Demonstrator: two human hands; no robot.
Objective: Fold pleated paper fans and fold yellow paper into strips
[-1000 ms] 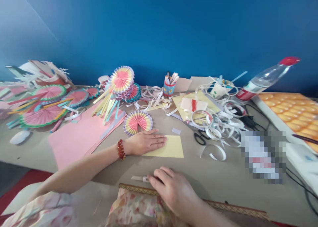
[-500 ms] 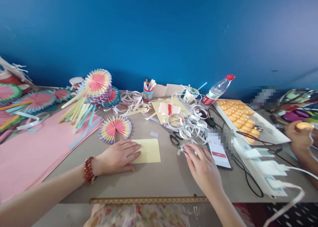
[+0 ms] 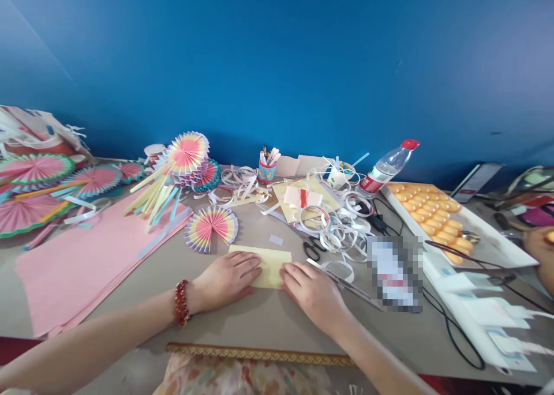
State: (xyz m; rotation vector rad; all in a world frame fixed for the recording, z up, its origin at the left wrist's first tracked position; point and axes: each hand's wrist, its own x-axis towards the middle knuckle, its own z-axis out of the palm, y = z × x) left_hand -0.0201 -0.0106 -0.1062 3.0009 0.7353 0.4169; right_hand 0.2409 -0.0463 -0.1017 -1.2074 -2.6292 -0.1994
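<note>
A small pale yellow sheet of paper lies on the grey table. My left hand rests flat over its left part, fingers stretched and close together; a red bead bracelet circles that wrist. On the paper's right edge, my right hand touches down with extended fingers. Just beyond the left hand is a folded paper fan in pink, yellow and lilac, spread nearly into a circle. Black-handled scissors lie beyond the right hand. A long, thin greyish piece lies beside that hand.
Pink sheets and several paper fans occupy the left. Curled white strips, a pen cup and a bottle stand behind. At right are a blurred-out phone, a power strip, a tray and another person's hand.
My right hand has moved left from beside the scissors onto the yellow paper's right edge. The left hand stays on the paper. The whole view has shifted slightly.
</note>
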